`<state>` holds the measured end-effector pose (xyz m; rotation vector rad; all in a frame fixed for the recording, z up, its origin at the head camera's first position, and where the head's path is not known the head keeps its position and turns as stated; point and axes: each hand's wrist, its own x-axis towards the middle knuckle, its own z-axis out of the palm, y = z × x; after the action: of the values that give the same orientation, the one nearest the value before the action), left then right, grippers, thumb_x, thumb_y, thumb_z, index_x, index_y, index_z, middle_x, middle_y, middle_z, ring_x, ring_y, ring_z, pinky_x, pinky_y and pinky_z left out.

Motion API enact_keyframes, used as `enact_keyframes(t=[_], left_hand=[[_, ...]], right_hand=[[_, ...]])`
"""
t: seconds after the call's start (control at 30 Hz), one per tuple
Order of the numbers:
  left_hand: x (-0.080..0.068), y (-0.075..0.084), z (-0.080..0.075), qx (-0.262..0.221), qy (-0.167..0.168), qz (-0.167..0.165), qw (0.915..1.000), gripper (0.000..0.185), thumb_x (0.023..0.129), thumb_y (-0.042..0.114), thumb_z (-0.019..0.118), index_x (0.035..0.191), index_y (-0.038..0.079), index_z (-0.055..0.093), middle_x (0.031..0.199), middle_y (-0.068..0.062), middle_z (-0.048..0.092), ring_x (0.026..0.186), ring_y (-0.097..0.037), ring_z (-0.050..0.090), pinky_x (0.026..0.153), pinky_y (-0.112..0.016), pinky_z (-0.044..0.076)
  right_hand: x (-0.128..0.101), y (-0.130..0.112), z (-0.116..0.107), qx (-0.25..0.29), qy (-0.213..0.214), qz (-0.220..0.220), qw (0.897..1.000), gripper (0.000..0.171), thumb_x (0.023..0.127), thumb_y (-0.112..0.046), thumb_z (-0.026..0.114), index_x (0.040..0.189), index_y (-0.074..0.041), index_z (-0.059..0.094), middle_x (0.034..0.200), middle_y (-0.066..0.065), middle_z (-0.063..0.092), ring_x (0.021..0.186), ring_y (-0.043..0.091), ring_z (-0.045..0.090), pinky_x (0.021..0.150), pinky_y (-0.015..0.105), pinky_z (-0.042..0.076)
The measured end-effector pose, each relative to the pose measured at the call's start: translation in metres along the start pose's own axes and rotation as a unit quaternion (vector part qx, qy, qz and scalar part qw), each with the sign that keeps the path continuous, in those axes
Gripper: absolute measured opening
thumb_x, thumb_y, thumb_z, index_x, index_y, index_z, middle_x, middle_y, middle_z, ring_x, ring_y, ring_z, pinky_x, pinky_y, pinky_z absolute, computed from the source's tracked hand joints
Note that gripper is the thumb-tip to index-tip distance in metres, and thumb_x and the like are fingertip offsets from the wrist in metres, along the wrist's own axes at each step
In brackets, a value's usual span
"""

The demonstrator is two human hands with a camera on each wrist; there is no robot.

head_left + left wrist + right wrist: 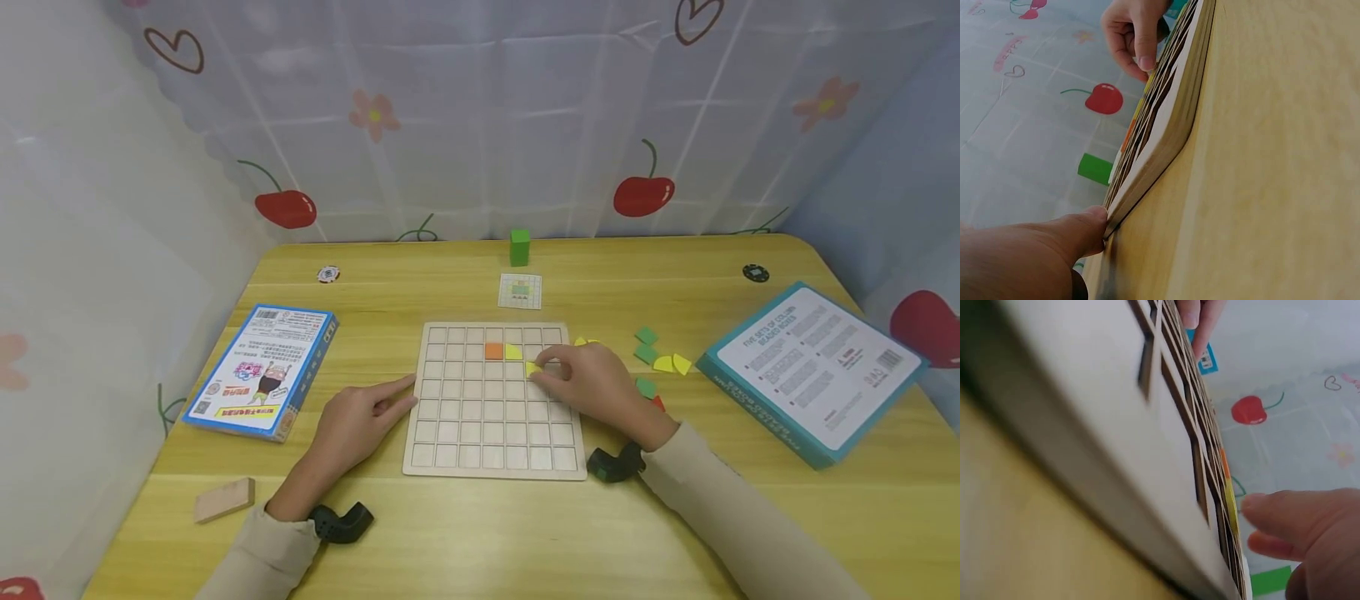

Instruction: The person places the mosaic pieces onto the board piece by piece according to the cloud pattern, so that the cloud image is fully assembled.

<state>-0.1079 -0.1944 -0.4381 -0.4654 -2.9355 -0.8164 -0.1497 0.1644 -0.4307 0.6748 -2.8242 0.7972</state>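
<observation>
Yellow tile (531, 368) your right hand (588, 383) pinches may skew if your outstretched left hand (354, 421), alongside, jogs the grid board (469, 432)

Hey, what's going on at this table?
A person is placing or adjusting coloured pieces on a wooden grid board. Their left hand touches the board's left edge, while the right hand appears to pinch a yellow piece over the grid. An orange square and another yellow tile sit side by side on the board. Loose green tiles lie to the right; a patterned card lies beyond it.
</observation>
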Motion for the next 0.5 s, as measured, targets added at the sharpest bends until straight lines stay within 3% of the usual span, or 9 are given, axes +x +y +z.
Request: enact_keyframes(t=[0.3,0.5], left_hand=[[0.001,-0.001,0.002,-0.004,0.002,0.004,1.0,0.039,0.099,0.041,0.069,0.134,0.024,0.071,0.05,0.013,0.037,0.048,-0.004,0.027,0.049,-0.027,0.027],[0.001,-0.001,0.001,-0.005,0.0,0.0,1.0,0.039,0.098,0.043,0.069,0.133,0.025,0.071,0.05,0.013,0.038,0.047,-0.004,0.028,0.049,-0.027,0.028]], right_hand=[[-0.011,0.017,-0.023,0.024,0.007,0.072,0.997,0.017,0.094,-0.029,0.076,0.106,-0.017,0.079,0.056,-0.006,0.038,0.048,0.012,0.032,0.048,0.029,0.027],[-0.036,0.035,-0.038,0.016,0.062,0.07,0.995,0.015,0.095,-0.026,0.076,0.105,-0.016,0.078,0.055,-0.008,0.034,0.046,0.01,0.029,0.045,0.029,0.026]])
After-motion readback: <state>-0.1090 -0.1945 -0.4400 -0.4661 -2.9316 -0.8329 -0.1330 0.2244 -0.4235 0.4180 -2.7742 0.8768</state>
